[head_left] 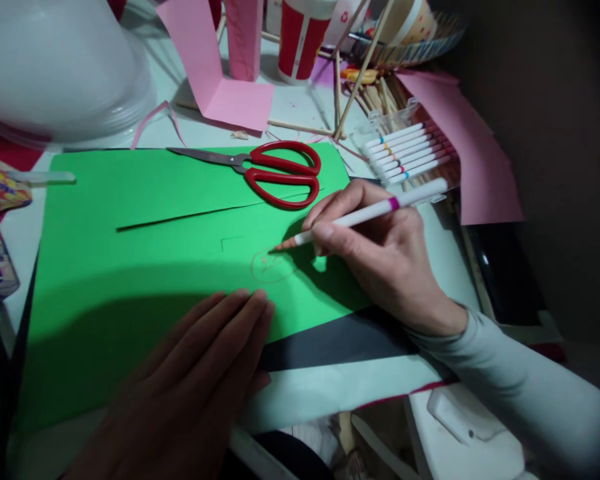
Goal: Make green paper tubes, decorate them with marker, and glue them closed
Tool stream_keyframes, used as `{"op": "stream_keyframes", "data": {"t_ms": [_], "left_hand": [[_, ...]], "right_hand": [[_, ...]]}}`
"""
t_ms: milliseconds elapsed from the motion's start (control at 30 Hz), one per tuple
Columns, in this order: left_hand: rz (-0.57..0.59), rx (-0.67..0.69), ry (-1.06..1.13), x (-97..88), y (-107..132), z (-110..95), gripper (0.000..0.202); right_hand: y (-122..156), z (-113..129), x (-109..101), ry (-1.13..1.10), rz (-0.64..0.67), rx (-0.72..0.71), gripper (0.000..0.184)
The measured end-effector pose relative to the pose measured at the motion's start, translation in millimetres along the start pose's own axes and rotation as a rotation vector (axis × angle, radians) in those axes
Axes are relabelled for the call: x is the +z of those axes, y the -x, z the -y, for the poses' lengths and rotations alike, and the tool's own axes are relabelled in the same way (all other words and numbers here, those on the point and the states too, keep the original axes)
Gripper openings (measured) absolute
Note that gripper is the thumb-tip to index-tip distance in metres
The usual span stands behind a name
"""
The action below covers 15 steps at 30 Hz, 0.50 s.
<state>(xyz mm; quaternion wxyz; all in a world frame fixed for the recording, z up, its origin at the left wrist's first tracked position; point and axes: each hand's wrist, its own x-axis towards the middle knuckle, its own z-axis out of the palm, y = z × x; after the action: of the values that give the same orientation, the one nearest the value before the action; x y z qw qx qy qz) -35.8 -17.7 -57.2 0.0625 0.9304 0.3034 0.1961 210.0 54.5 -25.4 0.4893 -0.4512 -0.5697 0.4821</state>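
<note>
The green paper sheet (90, 260) lies before me, mostly unmarked, its near left corner sunk in shadow. A black sheet (330, 350) shows from under its near right edge. My left hand (205, 370) rests flat on the green sheet's near part, fingers together, grasping nothing that I can see, though its palm is hidden. My right hand (397, 267), over the sheet's right side, pinches a white felt-tip pen (370, 212) between thumb and fingers. The red-handled scissors (241, 161) lie loose across the sheet's far part; whether the long dark line (180, 218) beside them is a slit or an overlapping edge, I cannot tell. Right of the sheet's middle, a faint oval (254, 269) is outlined, with small marks inside too blurred to read. It is not coloured in, so I judge the drawing barely begun. A tiny angled mark (223, 242) sits just beside it.
</note>
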Motion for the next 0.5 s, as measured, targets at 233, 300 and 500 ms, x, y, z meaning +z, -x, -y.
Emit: {"op": "stream_keyframes", "data": {"t_ms": [233,300,500], "left_hand": [[-0.001,0.0,-0.008,0.9,3.5,1.6,0.062],[-0.005,0.01,-0.006,1.6,4.1,2.8,0.064],[-0.02,0.058,-0.005,1.3,1.6,6.9,0.063]], "right_hand": [[-10.6,-5.7,-7.7,-0.258,-0.255,0.049,0.018],[-11.4,-5.8,-7.9,-0.256,-0.266,0.058,0.018],[-10.5,-5.1,-8.3,-0.28,-0.299,0.03,0.018]]}}
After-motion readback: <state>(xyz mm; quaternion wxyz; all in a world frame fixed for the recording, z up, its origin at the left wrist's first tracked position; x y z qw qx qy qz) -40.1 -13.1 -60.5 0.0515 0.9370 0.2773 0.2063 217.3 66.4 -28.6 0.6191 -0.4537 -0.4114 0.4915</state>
